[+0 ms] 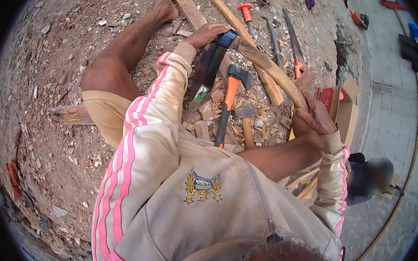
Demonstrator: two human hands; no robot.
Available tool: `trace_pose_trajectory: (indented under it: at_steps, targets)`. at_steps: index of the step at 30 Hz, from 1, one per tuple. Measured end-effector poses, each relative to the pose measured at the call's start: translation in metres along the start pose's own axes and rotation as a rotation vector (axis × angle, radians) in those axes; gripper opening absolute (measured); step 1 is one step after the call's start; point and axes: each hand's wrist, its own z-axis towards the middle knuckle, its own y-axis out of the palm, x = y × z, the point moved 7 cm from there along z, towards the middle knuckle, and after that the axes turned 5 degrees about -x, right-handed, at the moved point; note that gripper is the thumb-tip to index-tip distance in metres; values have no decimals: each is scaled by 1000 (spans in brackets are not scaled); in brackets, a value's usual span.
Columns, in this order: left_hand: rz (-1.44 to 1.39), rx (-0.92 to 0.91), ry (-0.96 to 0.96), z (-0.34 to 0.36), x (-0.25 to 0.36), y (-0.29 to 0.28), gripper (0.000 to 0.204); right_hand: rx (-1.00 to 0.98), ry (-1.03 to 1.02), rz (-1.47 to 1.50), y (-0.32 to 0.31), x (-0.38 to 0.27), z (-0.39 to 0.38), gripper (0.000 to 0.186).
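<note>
My left hand grips the top of a hoe's dark metal head at its collar; the blade hangs down at a slant with a small green-and-white sticker. The hoe's curved wooden handle runs from the collar down to the right, where my right hand is closed on its lower part. Below the handle lies an orange-and-black axe, with a hammer beside it among wood chips. An orange-handled saw, a grey metal bar and an orange-guarded chisel lie beyond.
Timber pieces lie on the rubble ground around my legs. An open cardboard box sits at my right beside the grey paving. A person is at the lower right, near a long pole.
</note>
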Motion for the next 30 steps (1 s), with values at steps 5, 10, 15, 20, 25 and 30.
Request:
trace_pose_trajectory:
  at_steps: [5,10,15,20,25,30]
  targets:
    - [283,4,171,-3,11,19,40,56,105,-262,11,-9,-5,60]
    - [301,5,143,-6,-3,-5,31,63,-41,-347,19,-42,-10,61]
    - [442,28,147,-13,2,27,27,-121,112,-376,-38,-23,-9,62]
    - [483,13,134,-6,-5,24,27,0,24,-257,3,-9,-37,59]
    - [136,407,69,-33,-42,-75,28,220,200,-280,-55,20,-103,56]
    - [325,312,7,-16,-16,-86,37,264,545,741,-17,51,-157,46]
